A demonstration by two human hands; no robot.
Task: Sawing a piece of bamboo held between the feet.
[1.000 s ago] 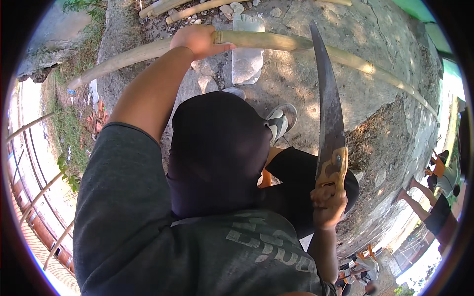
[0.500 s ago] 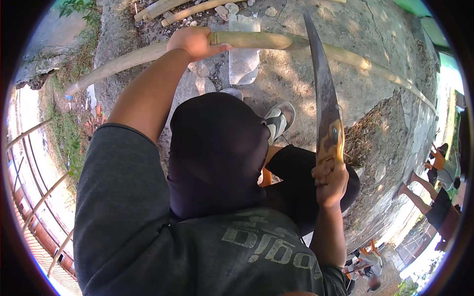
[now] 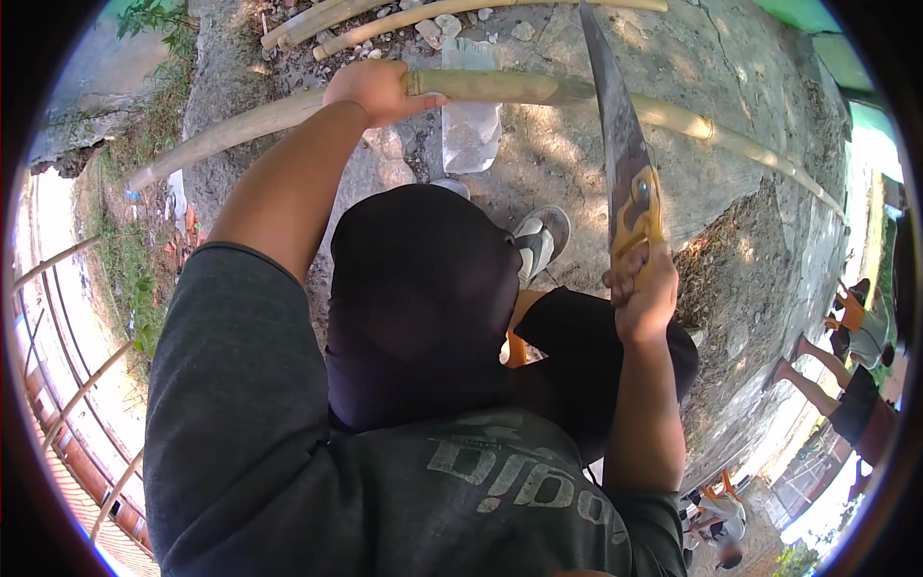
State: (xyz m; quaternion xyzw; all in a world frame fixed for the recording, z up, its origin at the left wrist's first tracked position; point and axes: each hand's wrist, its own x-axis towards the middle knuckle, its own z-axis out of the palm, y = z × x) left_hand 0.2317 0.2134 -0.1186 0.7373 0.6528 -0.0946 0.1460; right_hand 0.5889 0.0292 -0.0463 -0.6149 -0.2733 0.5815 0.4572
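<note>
A long bamboo pole (image 3: 524, 87) runs from side to side in front of me, above a pale stone block (image 3: 470, 135). My left hand (image 3: 373, 93) is closed round the pole, left of the block, with the thumb lying along it. My right hand (image 3: 644, 288) grips the yellow handle of a hand saw (image 3: 623, 144). The saw's dark, tapering blade points away from me and lies across the pole, right of the block. Whether its teeth have cut into the bamboo cannot be made out.
More bamboo poles (image 3: 413, 21) lie at the far side among small stones. My sandalled foot (image 3: 542, 242) rests on the concrete ground near the block. Loose soil (image 3: 731, 260) lies to the right. Other people (image 3: 846, 385) are at the far right edge.
My right hand has pushed the saw away from me, so the handle is nearer the pole. My left hand keeps its hold; the pole sits slightly lower in view.
</note>
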